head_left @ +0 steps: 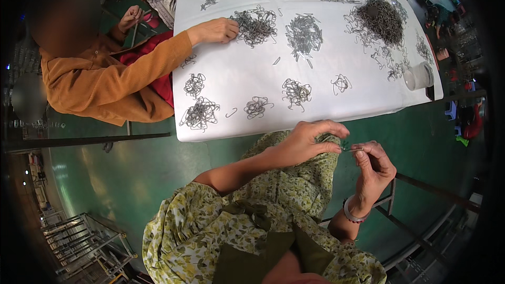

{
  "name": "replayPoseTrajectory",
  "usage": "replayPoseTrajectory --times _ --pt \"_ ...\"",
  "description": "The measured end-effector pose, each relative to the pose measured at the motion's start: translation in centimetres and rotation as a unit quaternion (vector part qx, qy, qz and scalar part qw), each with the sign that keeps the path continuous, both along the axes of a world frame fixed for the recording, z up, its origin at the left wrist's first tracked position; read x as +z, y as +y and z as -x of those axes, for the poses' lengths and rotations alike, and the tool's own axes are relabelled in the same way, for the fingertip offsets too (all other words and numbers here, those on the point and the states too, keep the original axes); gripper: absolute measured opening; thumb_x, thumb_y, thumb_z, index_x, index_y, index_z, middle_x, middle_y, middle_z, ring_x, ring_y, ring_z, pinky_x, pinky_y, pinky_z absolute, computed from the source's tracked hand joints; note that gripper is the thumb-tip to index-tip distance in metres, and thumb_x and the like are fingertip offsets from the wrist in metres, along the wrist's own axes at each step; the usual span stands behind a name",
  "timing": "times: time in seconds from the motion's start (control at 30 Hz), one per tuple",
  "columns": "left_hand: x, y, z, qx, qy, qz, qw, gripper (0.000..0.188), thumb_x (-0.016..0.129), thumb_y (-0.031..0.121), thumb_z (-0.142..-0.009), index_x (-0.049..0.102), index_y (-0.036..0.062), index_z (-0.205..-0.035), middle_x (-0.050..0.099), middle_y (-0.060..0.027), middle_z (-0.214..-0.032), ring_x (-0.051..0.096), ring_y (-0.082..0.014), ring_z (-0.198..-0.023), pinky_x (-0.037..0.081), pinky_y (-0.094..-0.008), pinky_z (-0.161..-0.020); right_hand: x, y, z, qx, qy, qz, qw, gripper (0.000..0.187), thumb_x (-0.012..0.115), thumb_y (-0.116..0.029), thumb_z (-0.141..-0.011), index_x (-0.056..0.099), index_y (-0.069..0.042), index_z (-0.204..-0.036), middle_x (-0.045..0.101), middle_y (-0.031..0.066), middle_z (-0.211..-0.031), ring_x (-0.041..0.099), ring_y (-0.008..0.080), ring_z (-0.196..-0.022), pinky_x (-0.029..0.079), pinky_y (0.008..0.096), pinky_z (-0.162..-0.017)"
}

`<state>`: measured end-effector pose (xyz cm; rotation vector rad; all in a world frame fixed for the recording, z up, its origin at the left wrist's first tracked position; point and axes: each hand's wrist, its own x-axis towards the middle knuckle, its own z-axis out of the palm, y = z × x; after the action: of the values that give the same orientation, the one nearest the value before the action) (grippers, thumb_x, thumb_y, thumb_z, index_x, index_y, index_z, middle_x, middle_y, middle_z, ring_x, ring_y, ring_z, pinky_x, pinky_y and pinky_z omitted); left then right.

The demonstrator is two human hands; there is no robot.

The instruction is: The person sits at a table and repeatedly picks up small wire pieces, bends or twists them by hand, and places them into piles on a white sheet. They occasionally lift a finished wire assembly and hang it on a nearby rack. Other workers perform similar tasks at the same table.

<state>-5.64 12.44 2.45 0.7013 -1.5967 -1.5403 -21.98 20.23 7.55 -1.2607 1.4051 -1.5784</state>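
My right hand [374, 171], wearing a bracelet, pinches a small thin metal wire hook [356, 150] between thumb and fingertips, just past the table's near edge. Facing it is my left hand [314, 141], its thumb and index finger apart with a gap between them. The thumb tip is close to the end of the wire; whether it touches cannot be made out. On the white table [326, 113] beyond my hands lie small piles of bent wire hooks, among them one pile [296, 93] in front of my left hand and a looser one [341, 83] to its right.
A co-worker in a brown sleeve [152, 63] reaches from the left onto another hook pile [256, 25]. Clear narrow strips [304, 36] form a heap mid-table. At the far right are a large hook heap [383, 21] and a white plastic tub [419, 77] near the edge.
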Motion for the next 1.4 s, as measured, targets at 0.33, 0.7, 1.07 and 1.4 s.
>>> replayPoseTrajectory --times 0.33,0.7,1.07,1.4 --pt "-8.4 -20.5 -13.4 0.396 -0.428 0.166 0.795 0.014 0.066 0.010 -0.080 0.067 -0.0006 -0.089 0.067 -0.0195 -0.085 0.065 -0.0340 -0.078 0.050 -0.0405 -0.070 -0.1 -0.5 0.3 -0.017 0.012 -0.018 1.000 0.014 0.069 0.014 -0.074 0.067 0.005 -0.085 0.066 0.0107 -0.077 0.056 0.0112 -0.068 0.042 0.0207 -0.059" --pt "-8.3 -20.6 -15.0 0.414 -0.414 0.199 0.786 0.010 0.059 0.004 -0.085 0.059 -0.0033 -0.091 0.063 -0.0207 -0.090 0.061 -0.0376 -0.086 0.048 -0.0457 -0.074 0.3 0.4 0.2 -0.024 -0.010 -0.009 1.000 0.011 0.069 0.012 -0.075 0.067 0.006 -0.085 0.066 0.0098 -0.078 0.056 0.0103 -0.069 0.041 0.0198 -0.058" --pt "-4.4 -18.7 -12.3 0.321 -0.271 0.128 0.898 0.016 0.062 0.009 -0.087 0.066 0.0039 -0.102 0.068 -0.0092 -0.084 0.061 -0.0187 -0.075 0.049 -0.0309 -0.072 0.8 2.4 0.7 -0.026 0.012 -0.006 1.000 0.012 0.068 0.012 -0.075 0.066 0.006 -0.085 0.066 0.0093 -0.078 0.053 0.0094 -0.066 0.040 0.0194 -0.058" --pt "-1.3 -10.9 -6.7 0.061 -0.430 0.056 0.899 0.023 0.070 0.010 -0.080 0.070 0.0081 -0.103 0.070 -0.0099 -0.084 0.065 -0.0166 -0.081 0.050 -0.0308 -0.075 -0.6 3.1 0.1 0.016 -0.016 0.000 1.000 0.016 0.069 0.014 -0.073 0.068 0.007 -0.087 0.068 0.0132 -0.082 0.063 0.0174 -0.075 0.049 0.0255 -0.065"
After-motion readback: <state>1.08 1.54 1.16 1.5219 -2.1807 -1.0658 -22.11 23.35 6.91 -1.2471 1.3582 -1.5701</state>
